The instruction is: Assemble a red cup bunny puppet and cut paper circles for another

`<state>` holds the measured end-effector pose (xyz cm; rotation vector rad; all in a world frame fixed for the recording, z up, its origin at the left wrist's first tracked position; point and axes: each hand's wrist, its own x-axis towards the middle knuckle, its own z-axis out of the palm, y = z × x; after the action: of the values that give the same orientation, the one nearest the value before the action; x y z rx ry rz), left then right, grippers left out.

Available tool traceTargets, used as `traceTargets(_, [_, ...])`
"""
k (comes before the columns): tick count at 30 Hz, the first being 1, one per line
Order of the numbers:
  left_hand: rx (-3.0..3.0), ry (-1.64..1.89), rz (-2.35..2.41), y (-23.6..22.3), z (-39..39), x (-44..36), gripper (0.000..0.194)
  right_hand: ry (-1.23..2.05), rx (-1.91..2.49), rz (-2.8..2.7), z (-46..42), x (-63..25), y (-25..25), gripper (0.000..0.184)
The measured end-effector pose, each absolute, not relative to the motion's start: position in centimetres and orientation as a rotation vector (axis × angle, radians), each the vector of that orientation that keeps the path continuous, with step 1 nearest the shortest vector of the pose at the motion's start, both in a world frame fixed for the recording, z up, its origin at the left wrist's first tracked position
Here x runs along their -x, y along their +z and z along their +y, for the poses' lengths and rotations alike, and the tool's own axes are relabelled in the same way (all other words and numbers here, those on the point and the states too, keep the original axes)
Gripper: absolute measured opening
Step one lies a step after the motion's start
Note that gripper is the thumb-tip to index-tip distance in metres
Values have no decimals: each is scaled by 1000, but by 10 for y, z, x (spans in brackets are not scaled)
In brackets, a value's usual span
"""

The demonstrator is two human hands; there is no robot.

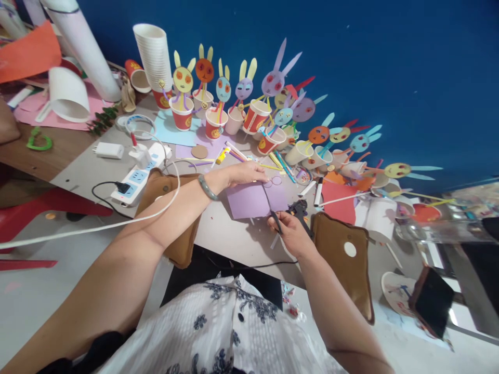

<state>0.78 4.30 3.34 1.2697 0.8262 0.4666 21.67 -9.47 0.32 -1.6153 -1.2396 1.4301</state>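
My left hand (245, 173) pinches the top edge of a sheet of purple paper (245, 200). Small rings, seemingly drawn outlines, show at the paper's upper right, close to my left fingertips. In my right hand (290, 231) is a pair of dark scissors (277, 222), my fingers closed round the handles. Their blades reach up across the sheet, with paper on both sides of them; whether they are apart is hard to make out. A black glue gun (299, 209), partly hidden, lies just beyond my right hand.
Paper cups with rabbit-faced figures (182, 111) line the wall, beside a tall cup stack (153, 57). A power strip (136, 179) sits at left, its white cable crossing over my left forearm. Brown cushions (343, 259) flank the work area. A phone (432, 301) stands at right.
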Motion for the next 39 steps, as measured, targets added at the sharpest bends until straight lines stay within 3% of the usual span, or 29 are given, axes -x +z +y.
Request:
traceTargets(13, [-1268, 615, 976, 30, 48, -12, 18, 1384, 1620, -1226, -94, -225, -7, 57])
traceTargets(21, [-1061, 719, 1079, 36, 49, -13, 14, 1053, 1579, -1552, -92, -230, 5, 36])
traceTargets(30, [-572, 1223, 1100, 34, 66, -11, 14, 732, 1505, -1920, -22, -167, -16, 28])
traceTargets(39, [-276, 1534, 1025, 37, 98, 7, 10, 773, 1556, -1986, -12, -162, -22, 29])
